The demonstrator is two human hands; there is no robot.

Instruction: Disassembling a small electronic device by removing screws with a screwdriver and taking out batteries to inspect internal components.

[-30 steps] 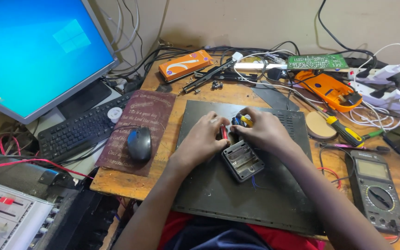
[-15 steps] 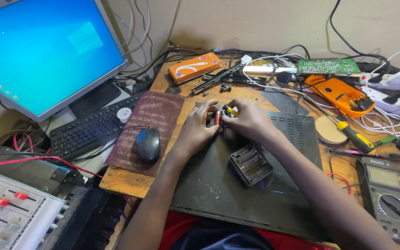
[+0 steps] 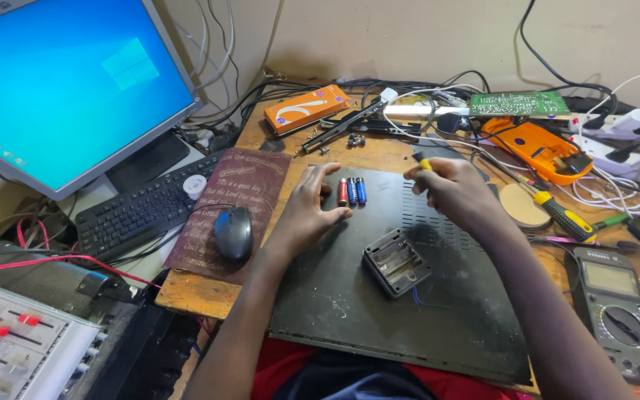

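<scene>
Three small batteries, one red and two blue, lie side by side on a black metal device lid. My left hand rests just left of them with fingers spread, holding nothing. Raised above the lid's right part, my right hand pinches another small battery with a yellow and black end. An empty black battery holder with a blue wire lies on the lid below and between both hands.
A black mouse sits on a brown pad, with a keyboard and monitor at left. A multimeter lies at right, a yellow-handled screwdriver above it. An orange case, orange box, circuit board and tangled cables fill the back.
My hands have come apart over the holder. Three batteries now lie on the lid by my left hand, and my right hand has lifted away holding one battery.
</scene>
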